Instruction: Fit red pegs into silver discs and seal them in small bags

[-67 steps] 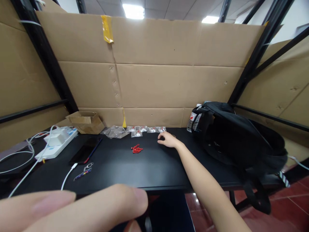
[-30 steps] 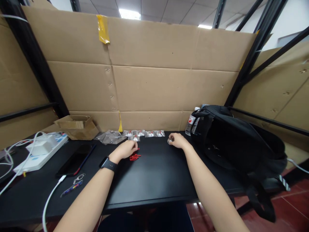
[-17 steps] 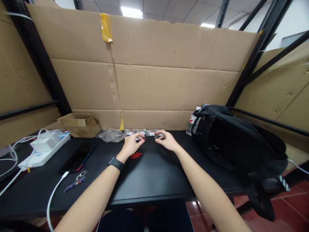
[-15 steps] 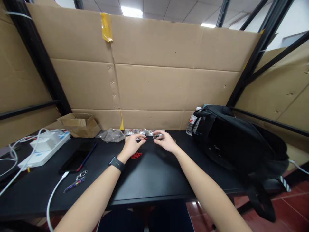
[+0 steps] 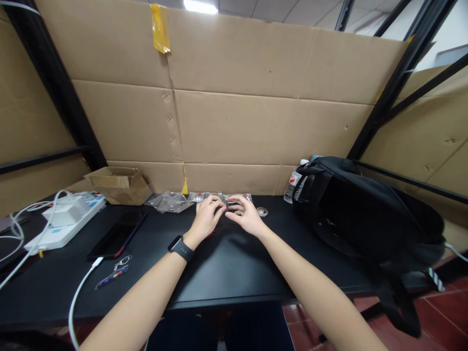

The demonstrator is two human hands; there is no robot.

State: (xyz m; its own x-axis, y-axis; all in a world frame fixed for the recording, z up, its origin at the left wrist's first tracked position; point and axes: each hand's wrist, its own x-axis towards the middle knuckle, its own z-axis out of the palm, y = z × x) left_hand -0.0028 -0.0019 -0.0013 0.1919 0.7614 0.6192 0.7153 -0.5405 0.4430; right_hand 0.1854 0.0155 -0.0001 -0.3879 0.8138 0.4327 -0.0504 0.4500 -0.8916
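My left hand (image 5: 207, 218), with a black watch (image 5: 181, 247) on its wrist, is closed in a pinch; what its fingertips hold is hidden. Its fingertips meet those of my right hand (image 5: 247, 216). Between the right thumb and fingers is a small, thin, dark disc-like piece (image 5: 226, 206), seen edge-on and too small to name. Red string-like bits (image 5: 211, 234) lie on the black table (image 5: 234, 273), mostly covered by the left hand. Just right of the right hand rests a small round ring-shaped piece (image 5: 262, 211). Clear plastic packets (image 5: 195, 197) with red marks lie behind both hands.
Crumpled clear plastic (image 5: 170, 202) and an open cardboard box (image 5: 120, 186) sit at the back left. Nearer are a power strip (image 5: 68, 222), a phone (image 5: 115, 236), a pen (image 5: 130, 235) and a keychain (image 5: 114, 277). On the right stand a water bottle (image 5: 292, 185) and a black backpack (image 5: 365, 209).
My hands have come together; before, a gap lay between them. The left hand moved right and now covers most of the red bits. The ring-shaped piece now shows beside the right hand.
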